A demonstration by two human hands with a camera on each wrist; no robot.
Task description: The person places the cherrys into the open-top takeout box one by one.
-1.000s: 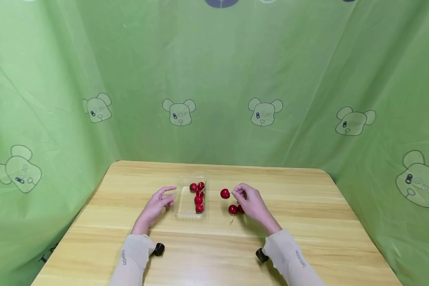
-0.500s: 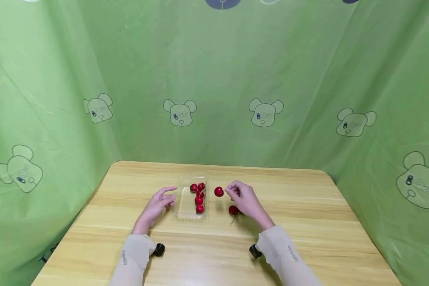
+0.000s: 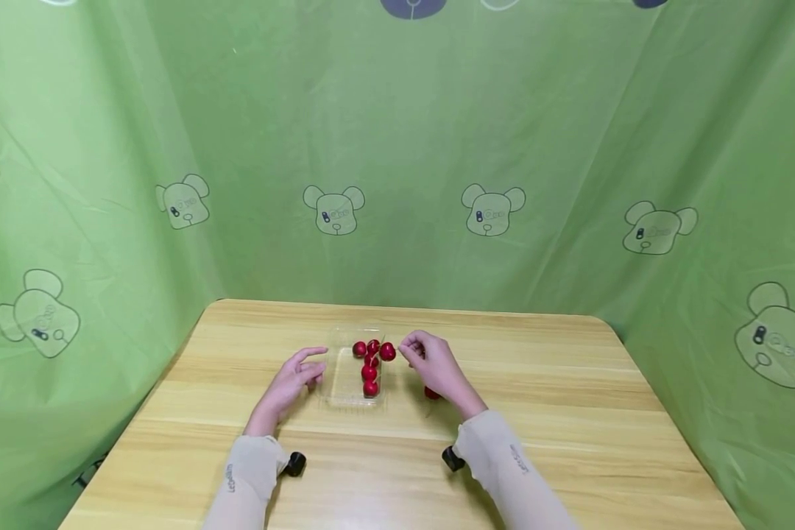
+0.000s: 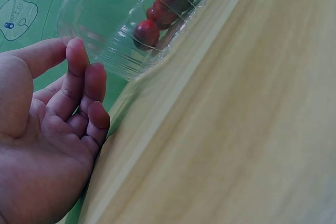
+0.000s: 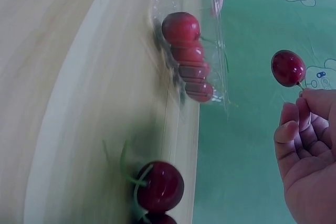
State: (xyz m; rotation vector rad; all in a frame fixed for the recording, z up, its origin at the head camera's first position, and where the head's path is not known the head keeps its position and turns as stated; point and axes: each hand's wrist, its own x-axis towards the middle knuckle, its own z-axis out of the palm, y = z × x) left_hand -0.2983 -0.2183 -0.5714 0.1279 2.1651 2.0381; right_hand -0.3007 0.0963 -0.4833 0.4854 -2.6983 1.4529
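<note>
Stem [image 5: 301, 86] of one cherry [image 3: 387, 352] is pinched between the fingertips of the right hand [image 3: 433, 364], and the fruit itself is touched by no finger. By this way of holding, it seems, the smooth skin is spared from pressure and the fruit can be carried ahead of the hand. In the head view this cherry is seen at the right rim of the clear container [image 3: 344, 379]; in the right wrist view it is shown in the air, apart from the table [image 3: 556, 383]. The container is placed left of the middle of the table, near to the far edge. Inside it five cherries [image 3: 369, 373] are gathered, mostly in a row along the right wall, perhaps because this side is the nearest for the right hand. At the opposite wall the left hand [image 3: 294, 379] is held with loosely bent fingers, gripping nothing visible; probably it is placed there so that the light container does not slide. Whether the rim is touched cannot be told surely. At least two loose cherries [image 5: 160, 186] are seen on the table, right of the container, partly covered by the right hand in the head view.
</note>
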